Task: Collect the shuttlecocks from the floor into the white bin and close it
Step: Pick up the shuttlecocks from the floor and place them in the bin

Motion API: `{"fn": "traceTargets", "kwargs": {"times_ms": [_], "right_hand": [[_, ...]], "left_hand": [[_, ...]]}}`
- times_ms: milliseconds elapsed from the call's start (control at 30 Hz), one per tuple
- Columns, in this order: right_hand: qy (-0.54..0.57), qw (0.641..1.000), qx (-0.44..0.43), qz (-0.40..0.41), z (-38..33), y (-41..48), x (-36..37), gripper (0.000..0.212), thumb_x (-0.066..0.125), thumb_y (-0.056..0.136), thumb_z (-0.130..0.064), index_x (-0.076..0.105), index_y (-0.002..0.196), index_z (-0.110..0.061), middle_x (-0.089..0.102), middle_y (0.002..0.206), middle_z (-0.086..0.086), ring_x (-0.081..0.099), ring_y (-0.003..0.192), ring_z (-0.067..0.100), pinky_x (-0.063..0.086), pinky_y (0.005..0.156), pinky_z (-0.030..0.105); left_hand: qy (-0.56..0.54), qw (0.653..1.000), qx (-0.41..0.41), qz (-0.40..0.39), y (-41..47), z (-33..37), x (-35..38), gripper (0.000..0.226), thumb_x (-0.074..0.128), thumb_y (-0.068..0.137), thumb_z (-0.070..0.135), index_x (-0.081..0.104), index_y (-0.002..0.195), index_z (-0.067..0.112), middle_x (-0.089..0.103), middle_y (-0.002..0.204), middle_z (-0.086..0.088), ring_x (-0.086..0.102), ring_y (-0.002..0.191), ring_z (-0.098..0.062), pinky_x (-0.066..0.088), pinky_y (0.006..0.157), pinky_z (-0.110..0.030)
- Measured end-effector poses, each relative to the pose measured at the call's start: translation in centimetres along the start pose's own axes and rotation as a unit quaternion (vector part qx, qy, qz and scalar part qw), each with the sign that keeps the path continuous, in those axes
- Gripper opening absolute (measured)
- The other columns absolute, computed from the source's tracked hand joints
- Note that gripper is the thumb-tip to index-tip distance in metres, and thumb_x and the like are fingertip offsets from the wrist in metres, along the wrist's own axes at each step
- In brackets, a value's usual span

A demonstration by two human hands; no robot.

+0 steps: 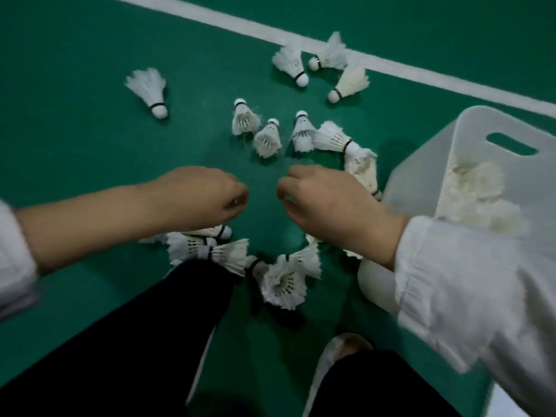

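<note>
Several white feather shuttlecocks lie on the green court floor [75, 130]. One shuttlecock [149, 91] is alone at the far left, three [293, 66] lie by the white line, and three [267, 138] stand cork-up just beyond my hands. A cluster [282, 275] lies under my wrists. The white bin [421, 164] stands at the right, lid off, with shuttlecocks [475, 191] inside. My left hand [198, 197] and my right hand [325, 203] hover side by side over bare floor, fingers curled in, nothing visible in either.
A white court line [391, 66] crosses the far floor. My dark trouser legs [135, 341] and a white shoe [337, 353] fill the near floor. A rounded white object [376, 284] shows beneath my right sleeve, beside the bin.
</note>
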State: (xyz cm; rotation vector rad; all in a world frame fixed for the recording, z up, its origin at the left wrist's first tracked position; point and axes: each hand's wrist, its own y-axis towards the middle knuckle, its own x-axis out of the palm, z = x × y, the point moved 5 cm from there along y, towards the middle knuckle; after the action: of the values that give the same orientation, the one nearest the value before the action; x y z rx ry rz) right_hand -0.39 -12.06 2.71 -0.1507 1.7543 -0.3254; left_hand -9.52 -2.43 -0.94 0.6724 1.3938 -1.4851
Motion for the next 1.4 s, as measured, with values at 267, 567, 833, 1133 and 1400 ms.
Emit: {"fn": "traceTargets", "kwargs": {"times_ms": [267, 567, 833, 1133, 1400], "right_hand": [[0.123, 0.989, 0.008, -0.078, -4.4, 8.4, 7.4, 0.028, 0.045, 0.092, -0.018, 0.049, 0.118, -0.009, 0.05, 0.115, 0.01, 0.052, 0.106, 0.03, 0.049, 0.083, 0.042], [0.148, 0.984, -0.027, -0.094, -8.7, 11.2, 10.0, 0.029, 0.045, 0.094, -0.028, 0.051, 0.117, -0.011, 0.045, 0.117, 0.009, 0.049, 0.106, 0.028, 0.05, 0.079, 0.043], [0.096, 0.993, -0.024, -0.066, -7.9, 11.1, 9.1, 0.026, 0.044, 0.096, -0.03, 0.054, 0.103, -0.007, 0.046, 0.116, 0.008, 0.051, 0.099, 0.027, 0.045, 0.068, 0.036], [0.164, 0.984, 0.071, 0.025, -4.9, 9.9, 8.0, 0.015, 0.05, 0.093, -0.015, 0.059, 0.1, -0.007, 0.057, 0.105, 0.009, 0.056, 0.09, 0.032, 0.048, 0.071, 0.042], [0.167, 0.982, 0.082, 0.029, -4.7, 9.8, 8.2, 0.015, 0.051, 0.092, -0.013, 0.061, 0.1, -0.005, 0.056, 0.107, 0.009, 0.056, 0.092, 0.032, 0.049, 0.072, 0.042]], "left_hand": [[-0.109, 0.978, -0.178, 0.013, -5.0, -9.8, 4.6, 0.023, 0.042, 0.092, 0.037, 0.058, 0.102, 0.024, 0.062, 0.106, 0.0, 0.058, 0.094, -0.022, 0.046, 0.075, -0.032], [-0.153, 0.951, -0.265, 0.03, -9.2, -12.9, 8.4, 0.026, 0.049, 0.089, 0.035, 0.055, 0.11, 0.022, 0.06, 0.11, -0.003, 0.06, 0.096, -0.026, 0.048, 0.079, -0.035], [-0.135, 0.964, -0.225, 0.027, -8.4, -10.6, 11.3, 0.052, 0.06, 0.085, 0.029, 0.037, 0.131, 0.023, 0.045, 0.121, -0.004, 0.053, 0.099, -0.024, 0.047, 0.072, -0.035], [-0.135, 0.946, -0.22, 0.198, -8.1, -11.0, 10.0, 0.015, 0.056, 0.089, 0.016, 0.059, 0.101, 0.007, 0.06, 0.089, -0.01, 0.055, 0.07, -0.025, 0.036, 0.052, -0.029], [-0.675, 0.609, -0.382, 0.165, -9.3, -12.3, 11.4, 0.022, 0.04, 0.095, 0.01, 0.056, 0.109, 0.005, 0.068, 0.087, -0.01, 0.061, 0.056, -0.006, 0.044, 0.041, -0.017]]}}
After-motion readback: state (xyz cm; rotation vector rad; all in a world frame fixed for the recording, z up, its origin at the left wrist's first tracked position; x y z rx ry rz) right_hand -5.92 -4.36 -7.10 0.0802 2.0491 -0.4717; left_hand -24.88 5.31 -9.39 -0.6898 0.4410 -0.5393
